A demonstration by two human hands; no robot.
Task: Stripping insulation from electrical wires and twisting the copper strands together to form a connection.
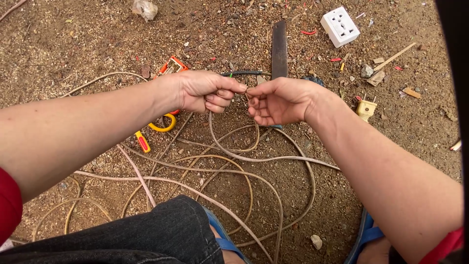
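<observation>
Two hands meet above bare dirt in the head view, fingertips nearly touching. Left hand [207, 91] is closed, thumb and forefinger pinched on the end of a beige cable [229, 157]; right hand [278, 101] is curled, fingertips pinched on the same cable end. The short gripped section runs roughly left to right between the hands, then the cable drops toward the person and spreads in loose loops over the ground. A dark flat blade [279, 49] lies beyond, long axis pointing away. White socket block [340, 27] sits far right; yellow plug [366, 108] lies near the right wrist.
</observation>
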